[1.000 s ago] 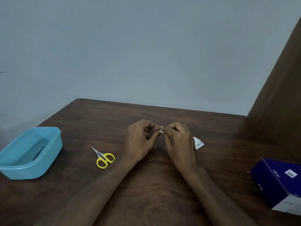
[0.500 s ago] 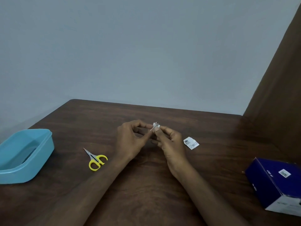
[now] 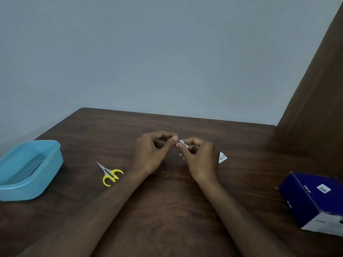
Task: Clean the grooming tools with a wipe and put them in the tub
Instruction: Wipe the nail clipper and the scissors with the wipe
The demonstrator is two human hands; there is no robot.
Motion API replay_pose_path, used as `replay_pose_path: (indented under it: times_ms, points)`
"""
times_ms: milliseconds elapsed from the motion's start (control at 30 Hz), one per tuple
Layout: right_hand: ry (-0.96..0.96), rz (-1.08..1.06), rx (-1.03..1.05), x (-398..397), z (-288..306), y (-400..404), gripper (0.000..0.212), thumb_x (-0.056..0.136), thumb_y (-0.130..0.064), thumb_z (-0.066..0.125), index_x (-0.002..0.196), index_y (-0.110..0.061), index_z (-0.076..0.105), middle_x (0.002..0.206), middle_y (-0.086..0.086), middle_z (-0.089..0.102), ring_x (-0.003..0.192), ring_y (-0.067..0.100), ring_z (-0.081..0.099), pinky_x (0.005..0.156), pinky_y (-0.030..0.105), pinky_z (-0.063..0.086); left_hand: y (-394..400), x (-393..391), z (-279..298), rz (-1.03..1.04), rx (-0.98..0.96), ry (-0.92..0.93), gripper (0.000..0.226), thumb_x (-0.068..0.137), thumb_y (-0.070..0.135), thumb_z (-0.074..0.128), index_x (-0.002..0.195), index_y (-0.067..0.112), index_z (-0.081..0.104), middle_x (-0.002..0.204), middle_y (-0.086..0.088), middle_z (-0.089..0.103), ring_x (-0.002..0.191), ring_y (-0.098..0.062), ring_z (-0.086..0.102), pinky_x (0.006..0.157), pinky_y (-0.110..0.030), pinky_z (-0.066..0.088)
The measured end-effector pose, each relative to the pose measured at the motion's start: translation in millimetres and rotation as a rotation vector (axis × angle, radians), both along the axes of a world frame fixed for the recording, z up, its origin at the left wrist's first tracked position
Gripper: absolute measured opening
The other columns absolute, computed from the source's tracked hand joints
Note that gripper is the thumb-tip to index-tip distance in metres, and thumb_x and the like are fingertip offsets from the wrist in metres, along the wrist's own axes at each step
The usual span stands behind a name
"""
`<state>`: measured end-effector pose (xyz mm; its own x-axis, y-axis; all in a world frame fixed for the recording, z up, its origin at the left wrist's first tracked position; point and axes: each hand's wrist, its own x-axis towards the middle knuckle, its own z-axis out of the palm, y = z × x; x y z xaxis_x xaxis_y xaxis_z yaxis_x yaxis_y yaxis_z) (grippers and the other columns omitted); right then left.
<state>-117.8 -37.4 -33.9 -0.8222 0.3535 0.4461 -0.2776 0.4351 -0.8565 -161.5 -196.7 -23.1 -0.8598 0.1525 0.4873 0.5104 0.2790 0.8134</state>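
left hand: centre frame, pinching a thin tool, kind unclear | right hand: pinching white wipe at tool's tip | scissors: lower left, on surface | tub: far left | wrapper: beside right hand | blue box: lower right

two bare forearms reach in from the bottom edge, uncovered to the frame's edge, no sleeve showing. the slim left hand and right hand have short, pale, plain fingernails, visible at the fingertips.
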Motion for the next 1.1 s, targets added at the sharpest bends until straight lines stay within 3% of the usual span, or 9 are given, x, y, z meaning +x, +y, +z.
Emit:
replay_pose_path:
  times_ms: [100, 233, 467, 633, 733, 800, 900, 967, 1100]
  points:
    - [0.02, -0.046, 0.01, 0, 0, 3, 0.012, 0.084, -0.035, 0.09, 0.083, -0.026, 0.082, 0.066, -0.013, 0.075, 0.063, 0.005, 0.072, 0.061, 0.031, 0.056, 0, 0, 0, -0.044, 0.065, -0.11, 0.01, 0.098, 0.03, 0.077, 0.097, 0.023, 0.084, 0.085, 0.008, 0.081, 0.063, -0.017, 0.076, 0.055, -0.033, 0.061]
    - [0.029, -0.034, -0.031, -3, -1, 3, 0.014, 0.088, -0.03, 0.088, 0.101, -0.026, 0.085, 0.084, -0.014, 0.081, 0.078, 0.004, 0.077, 0.075, 0.039, 0.064, -1, -1, -1, -0.033, 0.07, -0.143, 0.017, 0.097, 0.033, 0.078, 0.091, 0.018, 0.083, 0.083, 0.003, 0.081, 0.059, -0.019, 0.075, 0.051, -0.03, 0.058]
    - [0.103, 0.064, 0.208, 1, -2, -2, 0.029, 0.091, -0.012, 0.084, 0.118, -0.023, 0.082, 0.104, -0.012, 0.082, 0.088, -0.01, 0.073, 0.078, 0.014, 0.059, -2, -4, 0, -0.003, 0.125, -0.218, 0.031, 0.1, 0.037, 0.074, 0.081, 0.014, 0.08, 0.076, 0.0, 0.08, 0.053, -0.015, 0.066, 0.05, -0.028, 0.054]
    - [0.084, 0.006, 0.036, 1, 3, 2, 0.015, 0.087, -0.017, 0.088, 0.098, -0.026, 0.085, 0.09, -0.016, 0.081, 0.081, -0.001, 0.077, 0.079, 0.033, 0.065, -2, -2, 2, -0.05, 0.15, -0.221, 0.025, 0.098, 0.039, 0.075, 0.09, 0.017, 0.082, 0.086, 0.002, 0.081, 0.058, -0.017, 0.068, 0.052, -0.026, 0.051]
    - [0.092, -0.014, -0.043, 2, 3, 7, 0.01, 0.084, -0.018, 0.091, 0.082, -0.023, 0.082, 0.082, -0.015, 0.08, 0.075, 0.005, 0.077, 0.072, 0.035, 0.064, -2, -1, 1, -0.092, 0.127, -0.194, 0.019, 0.097, 0.035, 0.077, 0.096, 0.017, 0.082, 0.089, 0.003, 0.081, 0.059, -0.016, 0.069, 0.054, -0.019, 0.048]
    - [0.123, -0.062, 0.023, 5, 3, 6, 0.014, 0.083, -0.018, 0.091, 0.077, -0.022, 0.079, 0.078, -0.019, 0.078, 0.072, 0.001, 0.075, 0.068, 0.031, 0.062, -1, -1, 1, -0.084, 0.126, -0.19, 0.019, 0.098, 0.034, 0.077, 0.096, 0.016, 0.082, 0.088, 0.002, 0.081, 0.058, -0.014, 0.068, 0.054, -0.016, 0.047]
    - [0.21, -0.113, 0.157, 10, 3, 4, 0.01, 0.089, -0.012, 0.085, 0.093, -0.021, 0.084, 0.087, -0.019, 0.079, 0.08, -0.001, 0.075, 0.074, 0.03, 0.061, 0, 0, 1, -0.03, 0.154, -0.197, 0.021, 0.097, 0.035, 0.077, 0.091, 0.016, 0.082, 0.084, 0.001, 0.081, 0.055, -0.013, 0.067, 0.053, -0.016, 0.047]
    - [0.288, -0.108, 0.337, 12, 3, 2, 0.019, 0.091, -0.006, 0.08, 0.106, -0.017, 0.085, 0.095, -0.008, 0.081, 0.084, 0.007, 0.075, 0.077, 0.032, 0.06, -1, 2, 1, 0.012, 0.168, -0.197, 0.022, 0.098, 0.034, 0.077, 0.088, 0.014, 0.082, 0.083, 0.001, 0.081, 0.055, -0.012, 0.067, 0.052, -0.018, 0.048]
    - [0.33, -0.073, 0.56, 12, 3, -2, 0.026, 0.091, -0.003, 0.079, 0.113, -0.016, 0.084, 0.085, 0.002, 0.077, 0.074, 0.021, 0.07, 0.067, 0.037, 0.052, -5, 7, 6, 0.034, 0.212, -0.206, 0.024, 0.098, 0.03, 0.077, 0.086, 0.01, 0.082, 0.08, -0.003, 0.08, 0.056, -0.012, 0.066, 0.051, -0.025, 0.051]
